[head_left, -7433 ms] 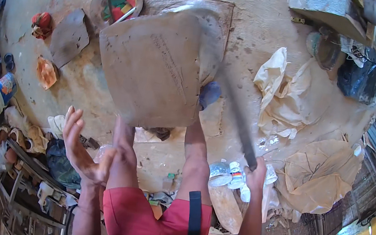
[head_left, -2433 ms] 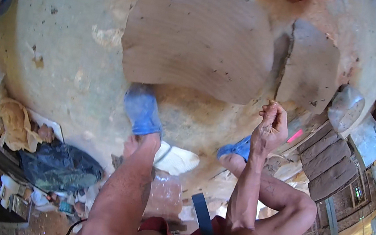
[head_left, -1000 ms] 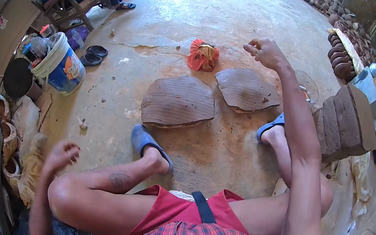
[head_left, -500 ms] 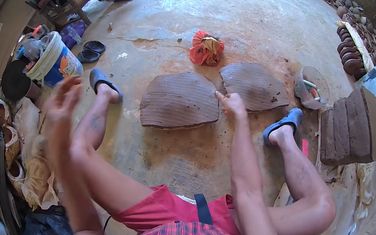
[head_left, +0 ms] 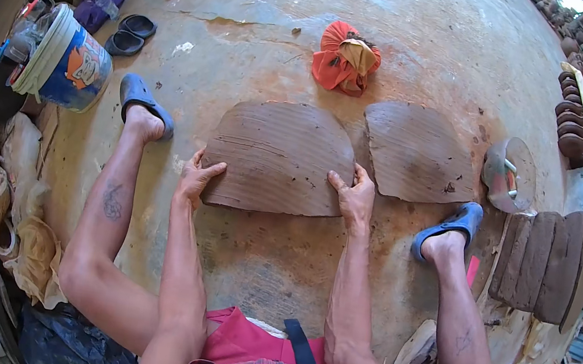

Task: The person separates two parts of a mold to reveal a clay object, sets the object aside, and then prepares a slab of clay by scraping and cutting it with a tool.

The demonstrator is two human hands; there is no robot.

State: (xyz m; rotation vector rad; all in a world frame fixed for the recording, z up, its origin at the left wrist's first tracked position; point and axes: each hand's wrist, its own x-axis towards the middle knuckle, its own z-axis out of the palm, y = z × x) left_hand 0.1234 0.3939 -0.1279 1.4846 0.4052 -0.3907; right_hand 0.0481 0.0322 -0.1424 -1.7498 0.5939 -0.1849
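A grooved brown clay slab [head_left: 280, 154] with a rounded far edge and a straighter near edge lies in front of me on the floor. My left hand [head_left: 194, 180] grips its left side, thumb on the top face and fingers at the edge, partly hidden. At its right side my right hand [head_left: 356, 199] holds it the same way. Whether the slab is lifted off the floor, I cannot tell. A second clay slab [head_left: 420, 156], similarly ridged, rests just right of it with a narrow gap between them.
Beyond the slabs sits an orange cloth bundle [head_left: 346, 58]. To the right are a round container [head_left: 496, 171] with tools inside and a stack of thick clay slabs [head_left: 543, 261]. A white-and-blue bucket [head_left: 72, 62] and dark sandals [head_left: 131, 36] stand on the left. My clogs flank the slabs.
Both hands have come down onto the left clay slab and taken hold of its sides. Before, my left hand was raised at the left and my right hand was over the gap between slabs.
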